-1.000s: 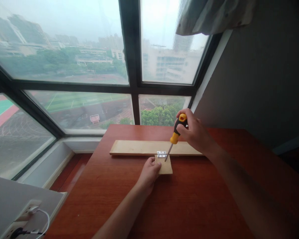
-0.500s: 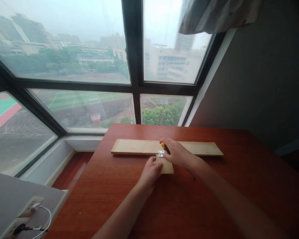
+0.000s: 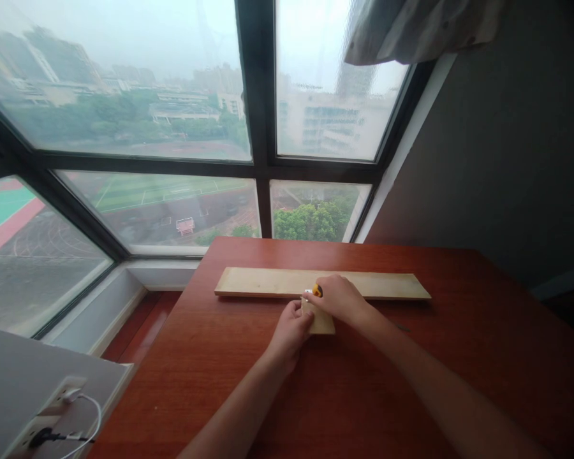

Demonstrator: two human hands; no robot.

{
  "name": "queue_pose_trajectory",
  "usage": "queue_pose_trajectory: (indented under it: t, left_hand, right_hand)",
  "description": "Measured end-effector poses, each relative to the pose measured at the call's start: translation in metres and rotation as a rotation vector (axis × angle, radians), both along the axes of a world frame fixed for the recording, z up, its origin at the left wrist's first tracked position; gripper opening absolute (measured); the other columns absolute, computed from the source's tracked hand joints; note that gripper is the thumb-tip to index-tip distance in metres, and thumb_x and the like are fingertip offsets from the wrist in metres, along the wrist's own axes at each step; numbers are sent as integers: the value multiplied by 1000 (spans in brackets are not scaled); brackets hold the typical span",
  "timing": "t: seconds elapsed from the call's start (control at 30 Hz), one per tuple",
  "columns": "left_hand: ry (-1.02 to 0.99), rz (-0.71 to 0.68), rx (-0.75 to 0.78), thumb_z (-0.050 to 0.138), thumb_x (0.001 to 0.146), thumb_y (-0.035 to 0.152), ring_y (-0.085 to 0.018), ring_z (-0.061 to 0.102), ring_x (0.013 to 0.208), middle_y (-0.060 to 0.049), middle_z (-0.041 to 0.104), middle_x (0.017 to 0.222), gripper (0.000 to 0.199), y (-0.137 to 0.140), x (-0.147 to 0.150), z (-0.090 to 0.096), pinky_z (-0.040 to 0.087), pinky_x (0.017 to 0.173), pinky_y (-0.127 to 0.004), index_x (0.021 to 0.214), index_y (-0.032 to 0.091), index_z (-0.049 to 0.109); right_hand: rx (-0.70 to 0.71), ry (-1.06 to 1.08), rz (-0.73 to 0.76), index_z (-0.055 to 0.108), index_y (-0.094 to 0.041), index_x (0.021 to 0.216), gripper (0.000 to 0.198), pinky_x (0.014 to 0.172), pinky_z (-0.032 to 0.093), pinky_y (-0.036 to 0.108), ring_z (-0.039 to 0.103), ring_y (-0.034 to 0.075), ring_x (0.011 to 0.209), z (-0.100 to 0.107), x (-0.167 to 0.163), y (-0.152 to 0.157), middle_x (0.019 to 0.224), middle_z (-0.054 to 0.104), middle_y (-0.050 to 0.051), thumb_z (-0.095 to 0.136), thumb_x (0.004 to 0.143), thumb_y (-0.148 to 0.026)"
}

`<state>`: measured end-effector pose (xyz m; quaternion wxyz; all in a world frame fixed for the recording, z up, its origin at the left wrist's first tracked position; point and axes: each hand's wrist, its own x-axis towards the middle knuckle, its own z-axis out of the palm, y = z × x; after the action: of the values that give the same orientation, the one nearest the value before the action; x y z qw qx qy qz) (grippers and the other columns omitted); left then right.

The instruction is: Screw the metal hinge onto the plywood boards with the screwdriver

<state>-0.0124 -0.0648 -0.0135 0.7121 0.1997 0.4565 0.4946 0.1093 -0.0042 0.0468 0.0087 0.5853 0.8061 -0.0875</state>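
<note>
Head view: there's a long board (image 3: 261, 280) lying crosswise on the reddish-brown bench (image 3: 220, 357), so I'll go off that. Just on its near side, around the middle, is the small board (image 3: 321, 324). The left hand (image 3: 291, 328) has that one by its left edge, fingers closed on it, thumb on top. A shiny metal hinge (image 3: 308, 292) sits right by the long board's near edge, mostly covered, so can't tell how it's attached.

Right hand (image 3: 342, 296) is over the long board's near edge, fingers curled round a screwdriver (image 3: 318, 291). Only the yellow handle end really shows, plus a thin dark bit poking out past the forearm, near side of the long board. The fingertips reach to the hinge; can't tell if they've got hold of it.

Beyond the long board there's a big dark-framed window (image 3: 262, 127), with a curtain (image 3: 421, 32) hanging above and to its right.
</note>
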Motion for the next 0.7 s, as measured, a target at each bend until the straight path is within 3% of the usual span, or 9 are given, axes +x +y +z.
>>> queue_pose_trajectory:
  t: [0.3,0.7]
  left_hand:
    - [-29,-15,67,87,58,37,-15,62,68,-3,68,76,54,-1,0,-4,48,65,-25,95,15,54]
    - [-52,-18,46,81,61,23,-15,64,72,-5,70,81,43,0,-1,-2,49,69,-26,95,14,56]
  right_hand:
    - [0,-58,101,72,-21,90,22,61,41,29,68,24,79,9,-13,-4,91,73,11,57,80,-35]
    - [1,-38,219,69,-24,85,14,64,39,27,67,23,86,23,-11,0,92,73,6,60,75,-23]
